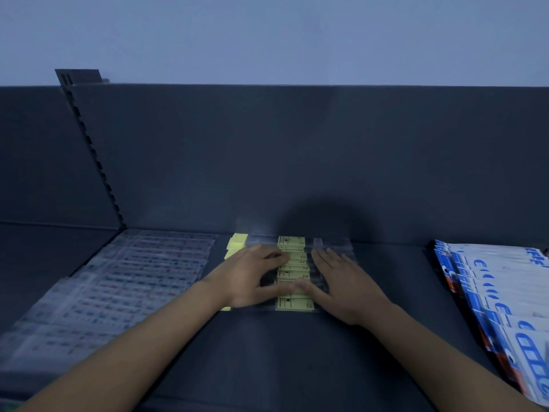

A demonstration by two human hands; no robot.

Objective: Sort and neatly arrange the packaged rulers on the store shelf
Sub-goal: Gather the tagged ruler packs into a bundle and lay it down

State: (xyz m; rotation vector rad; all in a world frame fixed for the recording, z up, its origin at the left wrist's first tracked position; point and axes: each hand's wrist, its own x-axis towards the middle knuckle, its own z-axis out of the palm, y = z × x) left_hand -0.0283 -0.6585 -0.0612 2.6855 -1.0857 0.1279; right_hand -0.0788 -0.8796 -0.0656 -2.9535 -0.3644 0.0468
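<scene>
A dark shelf [267, 352] is running across the view, with a dark back panel [297, 159] rising behind it and a pale wall [267, 34] showing above. A slotted upright [95, 156] is leaning down to the shelf's back left corner. To the left, a broad row of clear packs [118, 281] with small red and blue printing is lying overlapped from front to back, its near edge just beside the left forearm. At the far right, white and blue packets [499, 286] with orange corners are lying fanned in a slanting row, well apart from the hands. The packaged rulers [292, 303], in clear sleeves with yellow labels, are lying in the middle of the shelf, overlapping in a column that is reaching back to the panel; a few yellow label ends [236, 242] are sticking out at the column's back left. A soft shadow [320, 215] is falling on the panel behind them. Nothing is lying between the hands and the rulers. Both forearms are reaching in from the bottom corners and converging on the column. The left hand [252, 278] is resting palm down on the left half of the rulers, its fingers lightly bent and pressing on the labels, the thumb stretching along the front. The right hand [344, 283] is lying flat on the right half, fingers straight and spread toward the back, its thumb touching the left thumb over the labels.
</scene>
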